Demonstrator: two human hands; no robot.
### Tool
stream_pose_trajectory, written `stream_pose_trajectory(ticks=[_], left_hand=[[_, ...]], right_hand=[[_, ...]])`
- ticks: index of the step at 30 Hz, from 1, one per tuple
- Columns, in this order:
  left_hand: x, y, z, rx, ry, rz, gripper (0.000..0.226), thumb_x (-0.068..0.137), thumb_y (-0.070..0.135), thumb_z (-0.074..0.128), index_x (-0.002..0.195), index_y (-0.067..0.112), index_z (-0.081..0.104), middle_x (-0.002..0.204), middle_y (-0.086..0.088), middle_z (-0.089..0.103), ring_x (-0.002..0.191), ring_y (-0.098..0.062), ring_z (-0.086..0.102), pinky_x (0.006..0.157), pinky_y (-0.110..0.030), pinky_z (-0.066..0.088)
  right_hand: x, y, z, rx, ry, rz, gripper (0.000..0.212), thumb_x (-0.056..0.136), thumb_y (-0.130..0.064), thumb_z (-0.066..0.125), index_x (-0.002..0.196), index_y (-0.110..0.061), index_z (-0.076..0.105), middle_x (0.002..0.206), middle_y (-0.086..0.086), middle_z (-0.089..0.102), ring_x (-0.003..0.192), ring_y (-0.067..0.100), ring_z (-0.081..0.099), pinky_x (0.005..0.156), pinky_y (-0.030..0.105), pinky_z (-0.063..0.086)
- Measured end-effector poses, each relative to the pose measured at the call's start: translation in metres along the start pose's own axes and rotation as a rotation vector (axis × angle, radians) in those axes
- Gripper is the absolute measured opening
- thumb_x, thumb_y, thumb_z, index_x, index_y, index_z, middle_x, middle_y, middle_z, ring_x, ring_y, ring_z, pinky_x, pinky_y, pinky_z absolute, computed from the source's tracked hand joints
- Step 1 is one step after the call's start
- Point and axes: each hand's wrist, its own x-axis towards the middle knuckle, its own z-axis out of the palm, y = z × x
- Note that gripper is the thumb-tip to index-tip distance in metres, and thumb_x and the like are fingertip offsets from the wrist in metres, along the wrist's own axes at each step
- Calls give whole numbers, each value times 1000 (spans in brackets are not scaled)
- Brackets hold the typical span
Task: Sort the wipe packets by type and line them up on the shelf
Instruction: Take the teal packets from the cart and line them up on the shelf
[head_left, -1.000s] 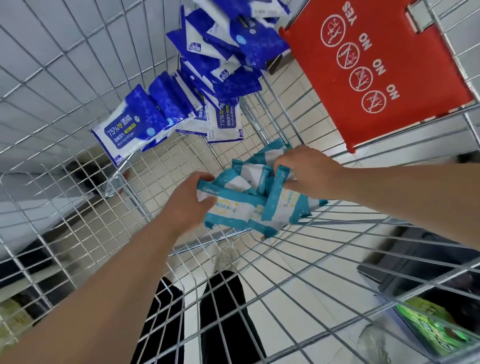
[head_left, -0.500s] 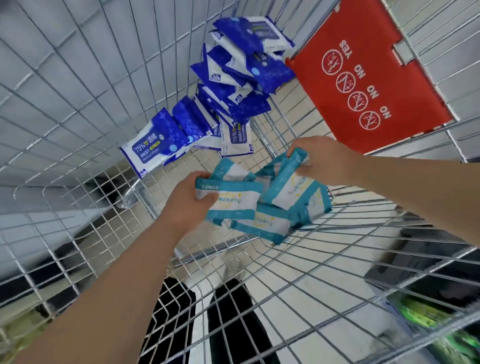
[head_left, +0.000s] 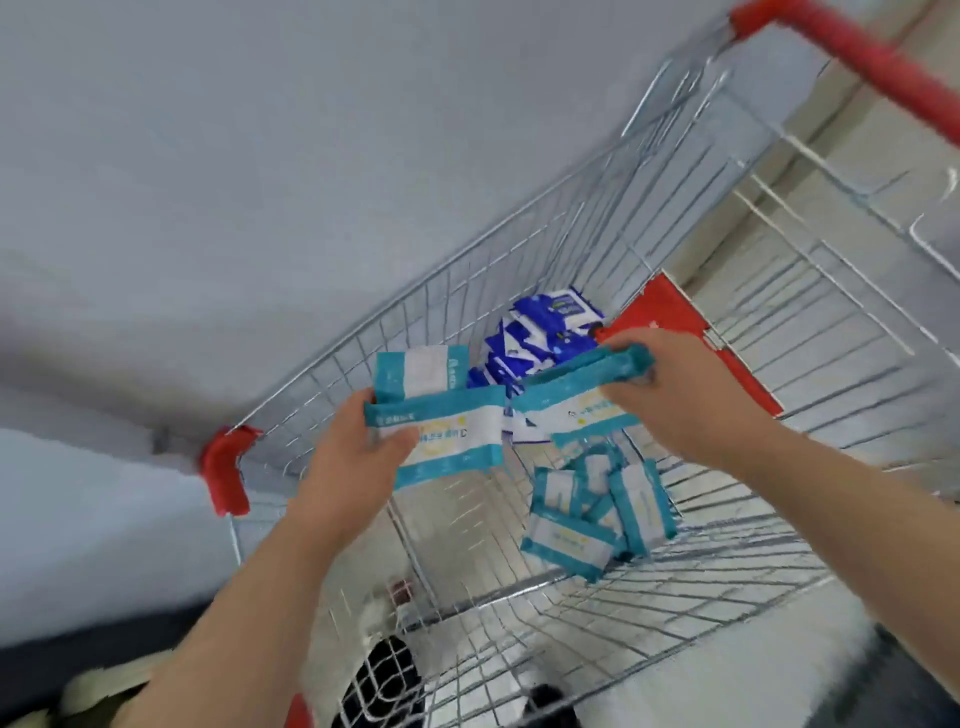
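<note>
Above the wire cart (head_left: 805, 338), the left hand (head_left: 353, 462) gripped two teal packets (head_left: 441, 431); the right hand (head_left: 675, 395) pinched a second teal bundle (head_left: 571, 405). A loose teal heap (head_left: 597, 519) lay below on the right, with blue packets (head_left: 540, 338) at the far end.

Head-worn camera looks steeply down, close, into the wire cart (head_left: 571, 244).
</note>
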Motion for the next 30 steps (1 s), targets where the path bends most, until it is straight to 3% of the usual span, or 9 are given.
stream_pose_trajectory(ticks=[2, 5, 7, 11, 13, 17, 22, 24, 30], left_hand=[[-32, 16, -17, -66, 72, 14, 30, 91, 11, 61, 115, 27, 52, 111, 6, 67, 94, -11, 68, 83, -36, 56], [-88, 39, -37, -162, 220, 46, 24, 91, 8, 61, 104, 27, 55, 107, 4, 69, 87, -9, 70, 77, -35, 57], [-127, 51, -52, -218, 335, 72, 22, 91, 9, 62, 104, 26, 55, 107, 2, 69, 90, -14, 70, 79, -37, 57], [-210, 73, -87, -275, 533, 142, 24, 92, 13, 61, 112, 22, 53, 102, 8, 69, 80, -1, 70, 60, -16, 54], [-252, 82, -109, -280, 639, 172, 22, 91, 15, 62, 110, 24, 54, 100, 9, 70, 79, 0, 70, 57, -14, 53], [-333, 89, -158, -300, 857, 195, 18, 90, 18, 64, 106, 25, 59, 99, 8, 72, 84, -8, 71, 76, -36, 59], [-432, 68, -226, -323, 1103, 240, 15, 91, 19, 63, 103, 25, 57, 99, 8, 71, 86, -9, 71, 76, -35, 58], [-474, 51, -254, -317, 1185, 245, 14, 91, 18, 63, 104, 22, 57, 99, 7, 71, 84, -8, 70, 71, -29, 57], [-601, -15, -346, -328, 1345, 223, 14, 91, 19, 63, 103, 23, 56, 99, 5, 71, 85, -13, 71, 72, -35, 59]], right_hand=[[-10, -29, -16, 23, 25, -101, 20, 84, -5, 62, 97, -21, 62, 81, 0, 61, 67, 19, 52, 58, 17, 40], [-28, -72, -39, 57, 48, -218, 32, 87, -6, 62, 117, -16, 61, 93, -6, 55, 79, 11, 50, 59, 5, 35], [-44, -105, -53, 119, 66, -302, 33, 88, -6, 63, 120, -13, 60, 88, -10, 52, 77, 7, 49, 57, 0, 33], [-85, -176, -69, 188, 80, -528, 27, 86, -7, 64, 111, -17, 61, 92, -7, 58, 84, 11, 52, 61, 7, 33], [-107, -214, -73, 241, 46, -629, 26, 85, -6, 64, 108, -18, 61, 96, -2, 62, 84, 12, 57, 60, 3, 37], [-166, -297, -74, 365, -56, -817, 29, 84, -2, 65, 97, -27, 56, 84, -18, 60, 77, -3, 58, 61, 0, 41], [-245, -389, -39, 497, -180, -944, 27, 85, -3, 64, 102, -23, 60, 91, -9, 65, 82, 2, 64, 60, 3, 45], [-282, -424, -19, 561, -246, -974, 27, 85, -2, 63, 101, -24, 59, 88, -15, 64, 79, -4, 63, 57, 4, 46], [-406, -522, 52, 679, -430, -1033, 32, 85, 1, 62, 87, -31, 57, 82, -18, 63, 64, -16, 61, 49, 4, 42]])
